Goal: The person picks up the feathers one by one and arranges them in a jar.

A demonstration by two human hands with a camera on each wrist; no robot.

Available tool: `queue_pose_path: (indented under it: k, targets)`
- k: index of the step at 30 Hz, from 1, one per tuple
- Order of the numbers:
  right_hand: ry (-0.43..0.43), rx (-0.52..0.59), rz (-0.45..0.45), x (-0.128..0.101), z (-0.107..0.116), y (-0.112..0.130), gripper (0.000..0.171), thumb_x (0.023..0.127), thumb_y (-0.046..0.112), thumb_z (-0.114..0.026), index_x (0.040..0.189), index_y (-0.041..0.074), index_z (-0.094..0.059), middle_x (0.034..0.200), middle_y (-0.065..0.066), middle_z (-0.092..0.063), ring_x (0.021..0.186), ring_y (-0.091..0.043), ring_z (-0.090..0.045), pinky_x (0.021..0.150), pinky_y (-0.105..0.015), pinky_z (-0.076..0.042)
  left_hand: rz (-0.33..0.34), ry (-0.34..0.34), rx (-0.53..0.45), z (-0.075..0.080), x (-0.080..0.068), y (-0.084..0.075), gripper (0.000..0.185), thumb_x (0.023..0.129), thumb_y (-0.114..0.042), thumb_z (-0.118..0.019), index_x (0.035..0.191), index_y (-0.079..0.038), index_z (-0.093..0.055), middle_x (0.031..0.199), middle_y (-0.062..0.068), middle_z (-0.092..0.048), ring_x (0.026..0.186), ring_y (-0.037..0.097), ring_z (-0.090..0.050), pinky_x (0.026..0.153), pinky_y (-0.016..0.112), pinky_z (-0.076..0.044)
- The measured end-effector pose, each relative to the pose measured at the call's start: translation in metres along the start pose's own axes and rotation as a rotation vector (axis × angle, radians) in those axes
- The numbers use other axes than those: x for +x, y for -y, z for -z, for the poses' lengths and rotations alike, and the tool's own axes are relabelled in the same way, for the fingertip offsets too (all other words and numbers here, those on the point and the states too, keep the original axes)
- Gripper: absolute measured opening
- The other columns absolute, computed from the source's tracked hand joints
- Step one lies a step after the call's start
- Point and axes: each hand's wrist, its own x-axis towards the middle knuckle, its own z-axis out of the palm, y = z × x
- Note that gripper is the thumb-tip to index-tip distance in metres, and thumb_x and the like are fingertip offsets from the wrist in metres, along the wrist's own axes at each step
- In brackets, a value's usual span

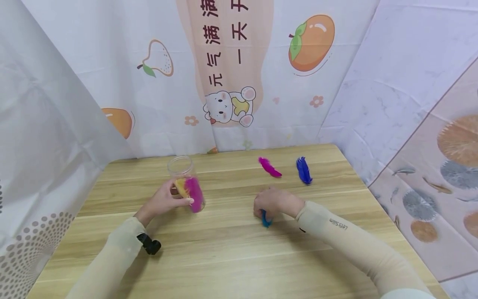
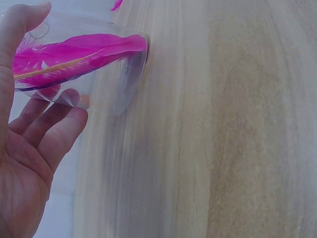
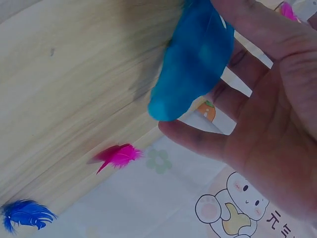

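- Head view: the left hand [image 1: 164, 200] wraps its fingers and thumb round a clear plastic jar [image 1: 184, 181] that stands on the wooden tabletop [image 1: 231, 249], left of centre. Inside the jar sit a magenta feather [image 1: 196, 194] and a yellow feather [image 1: 181, 187].
- Head view: the right hand [image 1: 274, 202] rests knuckles-up on the tabletop near the centre, fingers curled over a turquoise feather [image 1: 266, 219] whose tip pokes out under the hand.
- Head view: a loose pink feather [image 1: 269, 167] and a dark blue feather [image 1: 304, 170] lie side by side on the tabletop beyond the right hand, apart from it. A printed backdrop [image 1: 231, 70] with fruit and a cartoon bear hangs behind.
- Left wrist view: the left hand [image 2: 29, 163] curls round the jar [image 2: 99, 74], thumb on one side and fingers on the other; the magenta feather [image 2: 74, 55] lies along the jar's inside, and the jar's base meets the tabletop [image 2: 223, 129].
- Right wrist view: the right hand [image 3: 267, 114] pinches the turquoise feather [image 3: 193, 64] between thumb and fingers, just above the tabletop [image 3: 69, 84]. The pink feather [image 3: 118, 155] and dark blue feather [image 3: 26, 214] lie further off near the tabletop's edge.
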Motion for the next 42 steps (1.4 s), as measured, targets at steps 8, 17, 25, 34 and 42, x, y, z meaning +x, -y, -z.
queue_pose_path:
  k: [8,17,25,34,42]
  targets:
    - [0.023,-0.022,-0.006,0.0,0.002,0.003,0.03,0.081,0.012,-0.086,0.067,0.023,-0.061,0.069,0.014,-0.051,0.069,-0.007,-0.044,0.068,-0.03,-0.039,0.002,-0.003,-0.012,-0.001,0.0,0.001,0.076,0.083,-0.018,-0.086,0.147,-0.013,-0.044,0.13,0.017,-0.056,0.109,0.034,-0.062,0.089,0.037,-0.056]
    - [0.057,-0.026,-0.011,0.005,0.001,0.005,0.037,0.081,0.016,-0.087,0.063,0.023,-0.055,0.065,0.012,-0.049,0.065,-0.006,-0.042,0.059,-0.024,-0.036,0.018,-0.022,0.026,0.0,-0.003,0.003,0.076,0.083,-0.022,-0.086,0.146,-0.014,-0.044,0.128,0.014,-0.058,0.111,0.032,-0.06,0.091,0.041,-0.054]
    - [0.115,0.047,0.023,0.006,-0.001,0.0,0.036,0.086,0.016,-0.083,0.065,0.021,-0.055,0.064,0.011,-0.049,0.063,-0.006,-0.043,0.058,-0.022,-0.036,0.011,-0.014,0.01,-0.001,-0.002,0.005,0.075,0.083,-0.021,-0.086,0.146,-0.015,-0.045,0.126,0.013,-0.059,0.11,0.031,-0.061,0.091,0.041,-0.054]
    - [0.14,0.299,0.146,0.002,0.015,-0.004,0.03,0.092,0.012,-0.075,0.072,0.018,-0.054,0.067,0.01,-0.05,0.061,-0.004,-0.046,0.058,-0.02,-0.037,-0.002,-0.012,0.013,-0.001,-0.001,0.001,0.075,0.085,-0.02,-0.085,0.147,-0.013,-0.044,0.128,0.014,-0.058,0.111,0.032,-0.06,0.091,0.04,-0.053]
    - [-0.108,0.422,0.322,0.005,0.036,-0.006,0.017,0.102,0.02,-0.065,0.085,0.016,-0.064,0.067,0.007,-0.058,0.051,-0.008,-0.056,0.064,-0.021,-0.047,-0.026,0.0,0.011,0.0,0.001,0.001,0.074,0.085,-0.017,-0.084,0.147,-0.009,-0.043,0.129,0.015,-0.058,0.112,0.033,-0.06,0.092,0.04,-0.052]
